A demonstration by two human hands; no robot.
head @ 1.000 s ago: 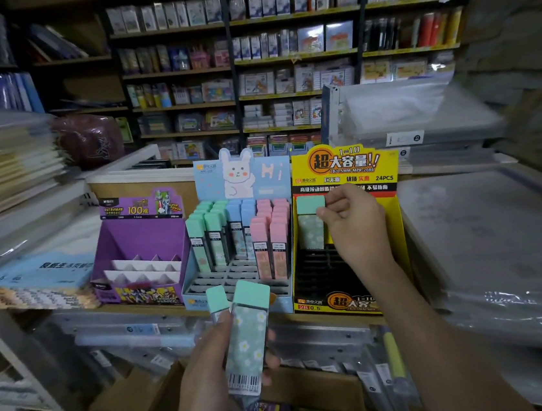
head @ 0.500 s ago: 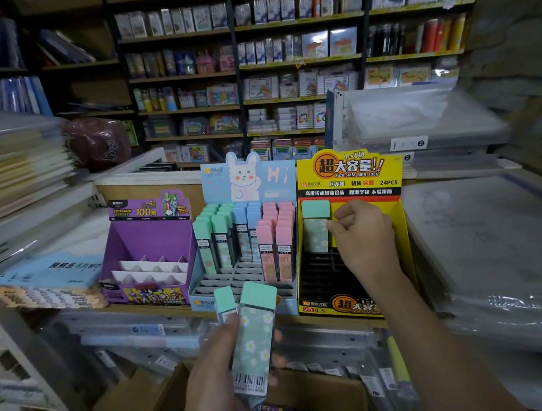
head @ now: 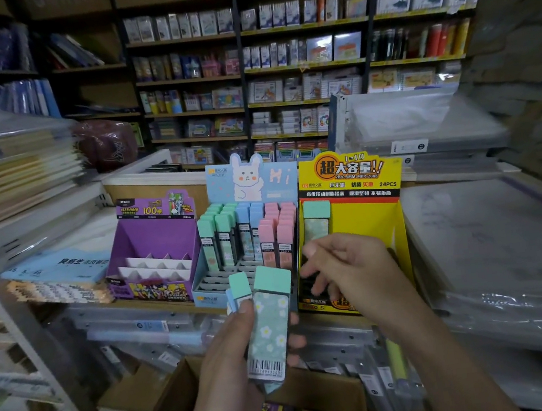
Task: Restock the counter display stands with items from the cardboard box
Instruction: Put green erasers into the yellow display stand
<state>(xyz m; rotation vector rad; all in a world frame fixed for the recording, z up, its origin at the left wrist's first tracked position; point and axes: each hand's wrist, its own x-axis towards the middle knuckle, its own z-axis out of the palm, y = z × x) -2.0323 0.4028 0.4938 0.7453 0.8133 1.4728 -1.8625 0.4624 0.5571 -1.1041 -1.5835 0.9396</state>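
My left hand (head: pixel 228 362) grips a small stack of mint-green flowered lead cases (head: pixel 270 327) upright, low in the middle of the view. One matching green case (head: pixel 316 222) stands in the back left slot of the yellow display stand (head: pixel 397 224). My right hand (head: pixel 348 274) hovers in front of that stand, fingers loosely spread and holding nothing, just right of the held stack. The blue rabbit display stand (head: pixel 250 180) in the middle holds rows of green, blue and pink cases. At the bottom sits the cardboard box (head: pixel 318 399) with more packets inside.
A purple display stand (head: pixel 155 238) with white dividers sits left of the blue one. Blue packets (head: pixel 57 267) lie on the shelf further left. Plastic-wrapped stacks (head: pixel 490 248) fill the right side. Stocked shelves (head: pixel 247 72) line the back wall.
My right hand let go of the green case in the yellow stand and drew back down toward the stack in my left hand. The left hand kept its grip.
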